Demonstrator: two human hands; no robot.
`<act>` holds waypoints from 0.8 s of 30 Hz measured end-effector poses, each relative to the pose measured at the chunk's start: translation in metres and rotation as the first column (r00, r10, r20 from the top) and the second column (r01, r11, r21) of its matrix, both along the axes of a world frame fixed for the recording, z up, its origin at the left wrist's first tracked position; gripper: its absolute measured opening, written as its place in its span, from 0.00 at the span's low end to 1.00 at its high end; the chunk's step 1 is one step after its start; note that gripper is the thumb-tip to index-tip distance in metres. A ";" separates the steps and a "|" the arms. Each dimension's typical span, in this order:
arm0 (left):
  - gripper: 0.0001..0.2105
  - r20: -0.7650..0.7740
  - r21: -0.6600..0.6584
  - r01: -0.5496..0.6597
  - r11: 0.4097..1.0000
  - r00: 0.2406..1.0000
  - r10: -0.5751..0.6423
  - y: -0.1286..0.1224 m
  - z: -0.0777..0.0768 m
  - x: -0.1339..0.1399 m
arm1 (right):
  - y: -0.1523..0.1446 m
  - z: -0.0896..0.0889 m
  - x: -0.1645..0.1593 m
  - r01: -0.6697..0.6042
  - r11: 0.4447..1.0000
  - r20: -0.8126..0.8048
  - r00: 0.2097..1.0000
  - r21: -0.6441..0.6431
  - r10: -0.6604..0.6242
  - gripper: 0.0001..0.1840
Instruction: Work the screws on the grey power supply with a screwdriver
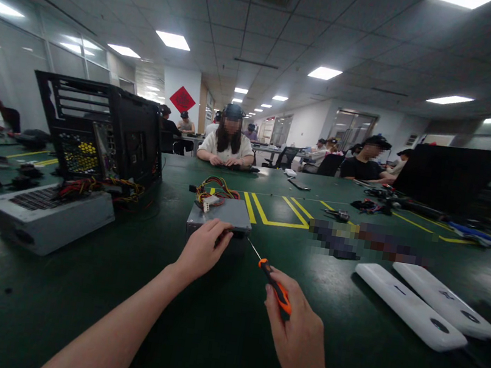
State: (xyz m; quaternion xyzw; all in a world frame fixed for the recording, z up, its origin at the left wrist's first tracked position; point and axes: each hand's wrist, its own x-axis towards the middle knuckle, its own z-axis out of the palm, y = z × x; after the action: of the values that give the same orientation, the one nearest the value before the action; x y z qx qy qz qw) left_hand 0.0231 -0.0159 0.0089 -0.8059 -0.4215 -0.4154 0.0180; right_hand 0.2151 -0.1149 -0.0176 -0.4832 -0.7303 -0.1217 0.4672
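A grey metal computer power supply (232, 210) sits in front of me on the table, with a bundle of coloured wires and a white plug (208, 203) on its top. My left hand (206, 243) grips its near side, fingers bent over the front edge; the hand hides part of that face. In my right hand (298, 324) is a screwdriver (276, 287) with an orange and black handle. Its thin shaft points up and left, and the tip is at the supply's near right corner. Whether the tip sits in a screw is too small to tell.
A second power supply (50, 213) and an open black computer case (101, 131) stand on the left. Two white oblong devices (411, 307) lie at right, near a black panel (453, 178). Yellow tape (274, 219) marks the green table (184, 347). A person (229, 138) sits opposite.
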 end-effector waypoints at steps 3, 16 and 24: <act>0.09 0.050 0.098 -0.061 0.993 0.997 0.057 0.003 0.001 -0.003 | 0.001 0.000 0.000 0.000 1.000 -0.001 1.000 -0.002 0.000 0.12; 0.10 -0.033 -0.135 -0.026 0.991 0.999 0.022 -0.005 0.000 0.001 | 0.000 0.000 -0.002 -0.004 1.000 0.018 1.000 0.028 0.004 0.11; 0.14 -0.120 -0.365 0.057 0.929 0.987 -0.107 -0.004 -0.007 0.007 | -0.001 0.001 -0.001 -0.004 1.000 0.022 1.000 0.021 0.004 0.11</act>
State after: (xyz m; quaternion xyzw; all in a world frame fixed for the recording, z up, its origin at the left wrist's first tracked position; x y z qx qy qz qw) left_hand 0.0296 -0.0203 0.0020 -0.8391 -0.4541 -0.2751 -0.1183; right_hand 0.2140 -0.1156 -0.0163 -0.4755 -0.7350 -0.1339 0.4645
